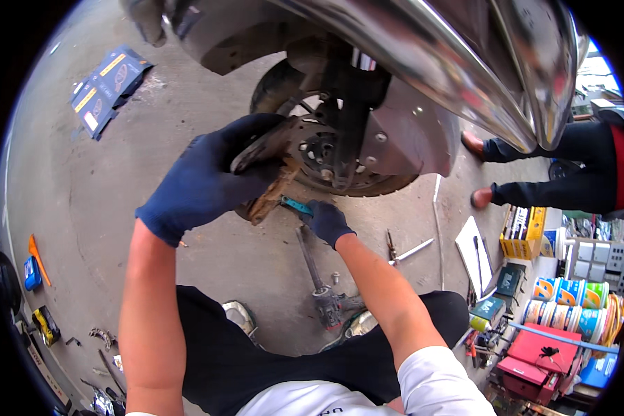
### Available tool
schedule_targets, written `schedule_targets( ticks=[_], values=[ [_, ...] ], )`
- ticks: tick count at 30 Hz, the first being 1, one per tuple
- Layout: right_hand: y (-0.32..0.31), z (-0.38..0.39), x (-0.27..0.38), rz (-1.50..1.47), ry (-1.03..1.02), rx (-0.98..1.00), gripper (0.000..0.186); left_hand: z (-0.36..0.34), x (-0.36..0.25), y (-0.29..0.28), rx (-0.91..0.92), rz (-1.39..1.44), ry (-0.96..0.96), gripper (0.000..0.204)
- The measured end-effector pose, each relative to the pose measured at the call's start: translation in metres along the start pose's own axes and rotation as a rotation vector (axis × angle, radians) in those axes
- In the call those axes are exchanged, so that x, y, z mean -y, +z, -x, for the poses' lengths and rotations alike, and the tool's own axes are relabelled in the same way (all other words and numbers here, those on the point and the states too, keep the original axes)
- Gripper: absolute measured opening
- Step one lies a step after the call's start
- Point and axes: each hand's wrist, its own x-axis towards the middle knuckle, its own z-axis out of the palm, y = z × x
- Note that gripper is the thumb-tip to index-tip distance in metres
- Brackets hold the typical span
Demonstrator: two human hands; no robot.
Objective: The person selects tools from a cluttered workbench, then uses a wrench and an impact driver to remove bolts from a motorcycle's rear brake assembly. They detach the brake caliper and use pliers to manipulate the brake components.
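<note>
My left hand [211, 177], in a dark blue glove, is closed around a dark curved part with a rusty brown edge [275, 193], beside the wheel hub [320, 151]. My fingers hide much of this part, and I cannot make out its kind. Just below it, my gloved right hand [328, 223] grips a tool with a teal handle [297, 205]. The tool's head meets or nearly meets the rusty edge. Above both hands hang the vehicle's glossy body panels [430, 55] and a grey cover [423, 132] over the wheel.
Between my feet lies a grey power tool with a long shaft [328, 305]. A flattened dark carton [111, 90] is at the far left. Another person [568, 170] stands at the right. Nearby are a red toolbox [541, 353], paint-like cans [568, 292] and a yellow box [523, 232].
</note>
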Motion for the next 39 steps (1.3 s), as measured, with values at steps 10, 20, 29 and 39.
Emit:
schedule_targets(
  ticks=[10,20,29,39],
  values=[
    [-0.06,0.055,-0.136,0.058,0.104,0.125,0.034,-0.007,0.021,0.039,-0.063,-0.373,0.107,0.077],
    [-0.051,0.162,-0.251,0.355,0.468,0.225,0.025,-0.042,0.072,0.085,-0.303,-0.648,0.12,0.087],
    [-0.041,0.175,-0.29,0.515,-0.112,0.078,0.012,-0.02,0.011,0.109,-0.363,-0.97,0.09,0.072],
    [-0.231,0.256,-0.067,-0.548,-0.112,0.233,0.043,0.044,-0.022,0.27,0.292,-0.267,0.172,0.042]
  ],
)
